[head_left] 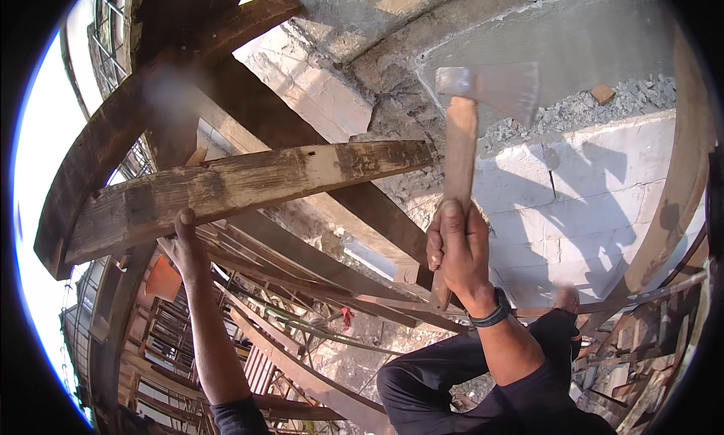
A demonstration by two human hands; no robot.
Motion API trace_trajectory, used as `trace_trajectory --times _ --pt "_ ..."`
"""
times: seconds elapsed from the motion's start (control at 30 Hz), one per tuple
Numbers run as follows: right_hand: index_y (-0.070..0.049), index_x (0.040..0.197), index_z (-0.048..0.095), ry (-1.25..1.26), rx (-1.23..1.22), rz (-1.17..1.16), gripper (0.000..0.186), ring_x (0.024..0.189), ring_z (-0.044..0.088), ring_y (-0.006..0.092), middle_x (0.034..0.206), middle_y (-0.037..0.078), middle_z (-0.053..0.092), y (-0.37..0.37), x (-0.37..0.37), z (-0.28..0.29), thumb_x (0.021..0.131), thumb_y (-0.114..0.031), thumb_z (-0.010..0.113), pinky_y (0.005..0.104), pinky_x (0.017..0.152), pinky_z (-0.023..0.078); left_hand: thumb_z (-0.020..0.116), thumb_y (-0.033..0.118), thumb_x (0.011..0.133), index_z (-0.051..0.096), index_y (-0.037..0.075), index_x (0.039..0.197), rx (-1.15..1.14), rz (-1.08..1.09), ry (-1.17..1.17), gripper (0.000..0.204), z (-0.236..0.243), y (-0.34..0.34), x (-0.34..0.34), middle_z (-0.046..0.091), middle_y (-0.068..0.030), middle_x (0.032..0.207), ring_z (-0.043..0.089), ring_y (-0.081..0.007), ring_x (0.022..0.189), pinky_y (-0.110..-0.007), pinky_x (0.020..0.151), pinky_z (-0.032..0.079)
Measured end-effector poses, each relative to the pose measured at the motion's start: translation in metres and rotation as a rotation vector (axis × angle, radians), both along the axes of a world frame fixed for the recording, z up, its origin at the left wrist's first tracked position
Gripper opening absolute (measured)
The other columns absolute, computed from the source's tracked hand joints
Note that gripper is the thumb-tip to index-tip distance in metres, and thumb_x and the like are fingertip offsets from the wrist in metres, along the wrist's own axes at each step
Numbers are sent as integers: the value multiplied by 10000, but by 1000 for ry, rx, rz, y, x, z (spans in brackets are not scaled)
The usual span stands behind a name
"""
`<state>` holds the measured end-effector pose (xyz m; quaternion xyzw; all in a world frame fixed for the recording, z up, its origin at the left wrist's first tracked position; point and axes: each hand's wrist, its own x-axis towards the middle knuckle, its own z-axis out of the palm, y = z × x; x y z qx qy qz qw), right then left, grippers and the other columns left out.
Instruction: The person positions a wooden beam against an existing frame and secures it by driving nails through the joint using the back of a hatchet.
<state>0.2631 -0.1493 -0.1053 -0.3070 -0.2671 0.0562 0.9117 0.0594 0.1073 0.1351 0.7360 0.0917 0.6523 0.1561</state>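
Observation:
My right hand (458, 246) grips the wooden handle of a hatchet (461, 152), held upright with its grey steel head (494, 88) raised in front of the masonry wall. My left hand (186, 243) reaches up and holds the lower edge of a weathered horizontal wooden plank (249, 182). The plank lies across dark slanted timber beams (98, 156). A dark band sits on my right wrist (492, 314). My bent knee in dark trousers (430, 393) shows at the bottom.
A pale block wall (588, 201) with rubble on its ledge (596, 107) rises to the right. Scaffold timbers and poles (302, 337) cross below, with the ground far beneath. An orange object (164, 278) hangs behind my left arm.

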Motion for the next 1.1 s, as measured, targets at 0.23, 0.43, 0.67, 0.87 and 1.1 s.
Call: trace_trajectory --times 0.23,0.43,0.67,0.87,1.1 --pt "21 1082 544 -327 -365 -478 422 555 557 240 689 182 549 70 -13 -29 1023 -397 563 378 538 460 759 533 835 248 -62 1441 12 8 58 991 4 -3 19 449 -185 1359 532 -237 1191 -370 1014 460" --pt "-79 946 483 45 108 -16 372 504 464 125 635 -9 465 -17 3 22 1040 -436 525 313 480 426 769 483 843 341 -72 1385 4 -12 -66 886 0 -9 8 502 -170 1302 554 -237 1155 -366 980 479" --pt "-99 894 478 -161 -452 328 368 431 439 81 600 -18 451 46 5 -26 1028 -435 548 265 396 404 837 403 792 271 -22 1464 -109 -148 -28 976 -7 -65 34 476 -186 1360 503 -240 1254 -391 1088 380" --pt "-98 892 472 -180 -448 215 308 409 415 53 584 -36 436 7 18 -79 1036 -359 550 237 361 377 806 377 840 190 -3 1513 28 -208 -295 988 9 -61 36 384 -179 1429 418 -245 1330 -409 1126 341" --pt "-51 1012 515 -118 -517 125 252 407 436 63 591 -30 472 0 20 -117 1006 -284 612 248 356 373 698 334 904 469 33 1345 56 -623 -439 581 67 -80 7 572 -107 1205 573 -222 1134 -400 1014 452"
